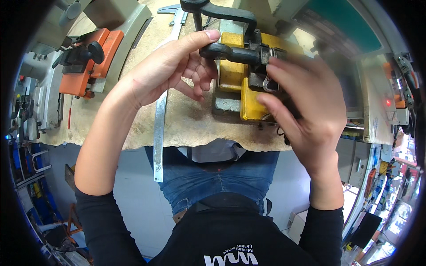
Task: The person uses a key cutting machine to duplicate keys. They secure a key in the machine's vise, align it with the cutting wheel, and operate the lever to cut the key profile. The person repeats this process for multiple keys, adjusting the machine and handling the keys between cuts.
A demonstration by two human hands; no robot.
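Open stretch of worn surface (191, 124) near the front edge, between the long steel ruler (159, 128) and the yellow clamp machine (242, 84). Blocked ahead by the machine's black lever (230, 52) and upper handle (222, 11). Crowded at far left by an orange-and-black tool (86, 60). Walled off at right by a grey cabinet (355, 88).

A yellow clamp machine (242, 75) with black handles (230, 52) sits upright on the worn bench, top centre of the frame.
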